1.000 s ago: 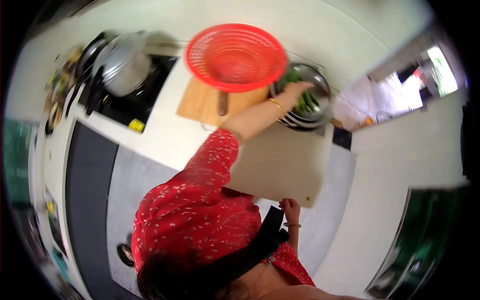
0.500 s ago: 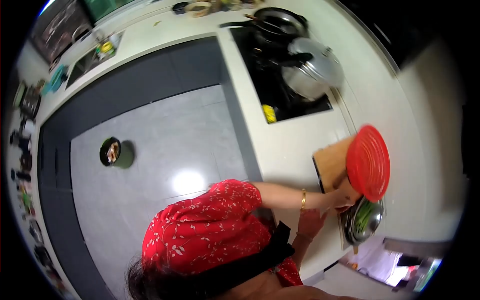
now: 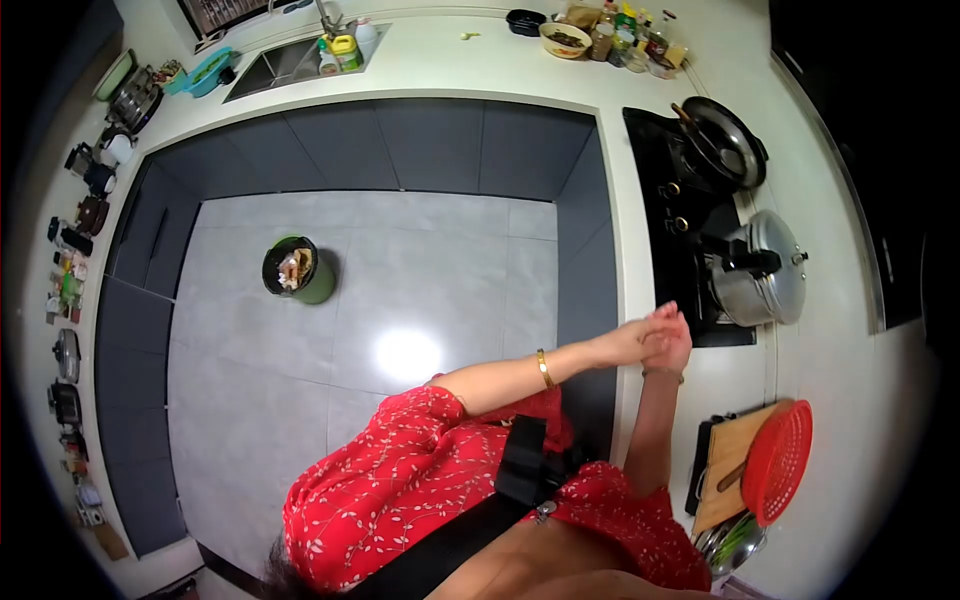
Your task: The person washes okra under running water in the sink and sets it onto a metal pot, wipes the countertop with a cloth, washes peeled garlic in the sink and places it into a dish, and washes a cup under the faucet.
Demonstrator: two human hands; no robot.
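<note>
Left hand (image 3: pixel 626 346), off the long green vegetables (image 3: pixel 738 536) now untouched in the round steel bowl (image 3: pixel 748 549), touches right hand (image 3: pixel 673 350) over the pale worktop (image 3: pixel 630 240) edge, grips unclear.

Note glossy surface on hob (image 3: pixel 690 250), shiny metal on pot (image 3: pixel 743 297) atop hob, matt wood on chopping board (image 3: pixel 722 452) near hob, smooth plastic on colander (image 3: pixel 782 462).

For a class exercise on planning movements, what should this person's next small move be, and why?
I'd probably ease the left hand away from the right hand: they meet by the hob, and no held item is visible. Parting them should free both sets of fingers for work.
</note>
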